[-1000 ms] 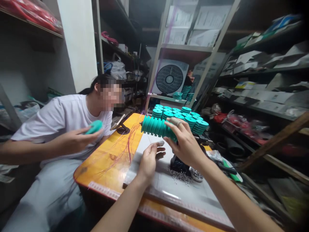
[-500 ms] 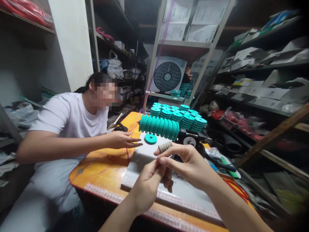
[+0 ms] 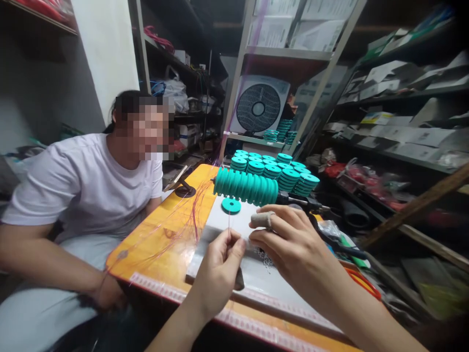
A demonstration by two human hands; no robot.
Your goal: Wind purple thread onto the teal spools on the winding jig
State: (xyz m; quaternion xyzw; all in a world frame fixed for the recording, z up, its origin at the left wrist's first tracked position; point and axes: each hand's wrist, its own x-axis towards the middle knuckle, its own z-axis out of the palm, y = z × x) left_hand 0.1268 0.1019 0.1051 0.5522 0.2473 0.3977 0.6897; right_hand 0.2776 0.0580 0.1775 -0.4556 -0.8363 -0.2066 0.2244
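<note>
My left hand [image 3: 222, 261] is closed in a pinch above a white board [image 3: 207, 239]. A thin reddish thread [image 3: 229, 222] rises from its fingertips. To its right, my right hand [image 3: 289, 239] hovers with thumb and forefinger apart; a beige wrap [image 3: 262, 220] covers one finger. Beneath that hand lies a scatter of small grey beads [image 3: 268, 261], partly hidden by it. A single flat green disc [image 3: 231, 206] rests on the board beyond my hands. Behind it, a green ribbed roller of several spools [image 3: 245, 187] sits sideways on a dark spindle.
Stacks of green spools [image 3: 289, 178] stand at the back of the orange table [image 3: 157, 234], which carries loose reddish threads at left. A co-worker [image 3: 80, 181] sits at the left. Orange-handled scissors [image 3: 362, 283] lie at right. A box fan [image 3: 258, 107] and loaded shelves stand behind.
My hands have parted: the right moved away rightward from the left's fingertips, its fingers spreading. The co-worker's outstretched hand has withdrawn from over the table to the lap. The view has shifted slightly.
</note>
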